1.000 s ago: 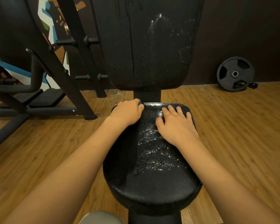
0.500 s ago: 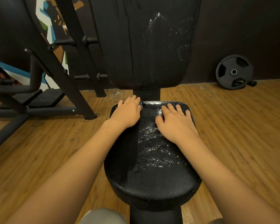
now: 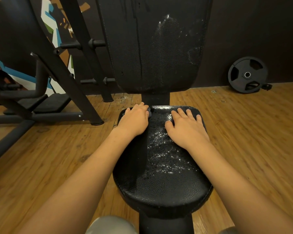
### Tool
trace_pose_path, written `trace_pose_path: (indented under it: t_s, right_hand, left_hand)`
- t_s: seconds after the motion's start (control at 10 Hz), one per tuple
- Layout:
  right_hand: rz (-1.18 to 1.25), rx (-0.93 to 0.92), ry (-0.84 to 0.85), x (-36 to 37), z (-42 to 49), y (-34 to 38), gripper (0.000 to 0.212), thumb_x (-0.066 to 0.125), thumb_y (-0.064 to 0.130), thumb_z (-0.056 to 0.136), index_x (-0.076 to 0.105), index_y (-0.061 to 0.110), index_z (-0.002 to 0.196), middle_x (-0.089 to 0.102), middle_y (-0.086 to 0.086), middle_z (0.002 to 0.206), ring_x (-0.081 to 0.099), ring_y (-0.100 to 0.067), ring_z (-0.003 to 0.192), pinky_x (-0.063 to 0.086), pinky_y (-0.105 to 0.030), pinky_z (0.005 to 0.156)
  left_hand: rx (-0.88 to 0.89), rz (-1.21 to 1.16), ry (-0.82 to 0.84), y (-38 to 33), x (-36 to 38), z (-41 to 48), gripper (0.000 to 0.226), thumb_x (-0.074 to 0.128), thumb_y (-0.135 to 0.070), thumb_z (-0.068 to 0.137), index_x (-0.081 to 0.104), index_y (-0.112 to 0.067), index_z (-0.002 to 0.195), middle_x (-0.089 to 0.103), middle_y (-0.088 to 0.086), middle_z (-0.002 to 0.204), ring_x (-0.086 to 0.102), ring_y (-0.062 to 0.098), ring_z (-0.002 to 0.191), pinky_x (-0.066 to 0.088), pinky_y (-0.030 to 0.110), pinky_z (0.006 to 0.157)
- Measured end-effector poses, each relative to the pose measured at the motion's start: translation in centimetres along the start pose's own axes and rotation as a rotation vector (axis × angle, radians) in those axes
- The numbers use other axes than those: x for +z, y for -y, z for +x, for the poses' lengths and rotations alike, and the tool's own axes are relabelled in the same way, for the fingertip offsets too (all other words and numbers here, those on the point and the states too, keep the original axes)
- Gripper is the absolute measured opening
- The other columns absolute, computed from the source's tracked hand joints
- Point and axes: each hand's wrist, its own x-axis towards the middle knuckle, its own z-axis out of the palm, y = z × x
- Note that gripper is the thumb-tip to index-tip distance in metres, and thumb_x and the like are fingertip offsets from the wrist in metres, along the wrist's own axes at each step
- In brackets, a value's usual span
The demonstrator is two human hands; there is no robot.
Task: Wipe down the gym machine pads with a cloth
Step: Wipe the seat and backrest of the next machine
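**Both grips planted at the far end of the wet seat**

Nearest me is the rounded front of the black pebbled-vinyl seat pad (image 3: 162, 186), with my grey-clad knee (image 3: 112, 224) just below it. The pad's left strip looks dull and dry. Glinting white spray droplets (image 3: 161, 149) run up its middle and right, so I judge that side is not yet wiped.

Further up, my right grip (image 3: 186, 129) lies flat on the right of the pad with its fingers spread and straight, clamped on nothing. I take it as a brace that steadies me as I lean in.

My left grip (image 3: 134, 119) sits on the far left corner of the seat. Its fingers are close together and nearly straight, pressing down rather than pinching as far as I can see. The small dark grey cloth (image 3: 149, 112) is under it, with only a scrap showing at my fingertips by the seat's back edge. Placed there, the next stroke could sweep right across the droplets.

Beyond stands the tall black upright back pad (image 3: 152, 48), streaked with drips and a whitish spray patch, so it needs wiping too. To the left rises a black steel machine frame (image 3: 66, 65). Far right, a black round weight plate (image 3: 247, 75) leans on the dark wall above the wooden plank floor (image 3: 243, 132).
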Motion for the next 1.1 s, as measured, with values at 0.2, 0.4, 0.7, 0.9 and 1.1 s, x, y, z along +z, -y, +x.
trace_pose_path:
  t_s: [0.2,0.4,0.7,0.9,1.1]
  right_hand:
    - [0.0,-0.007,-0.005,0.0,0.0,-0.1,0.062,0.023,0.046,0.108,0.02,0.02,0.164,0.011,-0.004,0.172,0.004,-0.029,0.158,0.003,-0.053,0.127]
    - [0.001,-0.008,-0.002,0.1,0.1,-0.1,0.062,0.023,0.046,0.108,0.02,0.02,0.164,0.012,-0.004,0.172,0.005,-0.029,0.158,0.003,-0.054,0.127]
    - [-0.001,-0.013,-0.012,0.1,0.1,-0.2,0.062,0.023,0.047,0.107,0.021,0.021,0.163,0.012,-0.004,0.171,0.005,-0.029,0.158,0.003,-0.054,0.127]
    - [-0.01,-0.01,0.0,0.0,0.1,0.0,0.062,0.024,0.047,0.108,0.02,0.021,0.163,0.012,-0.004,0.172,0.006,-0.03,0.158,0.004,-0.055,0.127]
    - [-0.004,-0.01,-0.008,0.0,0.1,0.0,0.062,0.024,0.048,0.107,0.021,0.021,0.163,0.012,-0.004,0.172,0.006,-0.029,0.158,0.004,-0.054,0.127]
  left_hand:
    - [0.012,-0.014,-0.018,0.6,1.0,-3.5,0.048,0.032,-0.023,0.111,0.03,-0.019,0.158,0.018,0.002,0.169,0.016,0.023,0.155,0.014,0.043,0.126]
    - [0.001,0.0,0.009,0.0,0.2,-1.6,0.049,0.031,-0.023,0.111,0.027,-0.016,0.159,0.02,0.005,0.168,0.018,0.024,0.155,0.016,0.044,0.124]
    - [0.016,-0.022,-0.03,0.3,1.0,-4.9,0.049,0.031,-0.023,0.111,0.026,-0.018,0.16,0.018,0.002,0.169,0.016,0.021,0.155,0.013,0.04,0.125]
    - [-0.028,-0.01,0.033,-0.1,0.0,-2.3,0.05,0.03,-0.025,0.111,0.024,-0.015,0.16,0.022,0.005,0.168,0.018,0.025,0.155,0.014,0.043,0.126]
    - [0.0,-0.029,0.015,-0.1,0.2,-5.4,0.05,0.032,-0.022,0.111,0.024,-0.019,0.16,0.018,0.001,0.169,0.015,0.021,0.156,0.011,0.04,0.125]
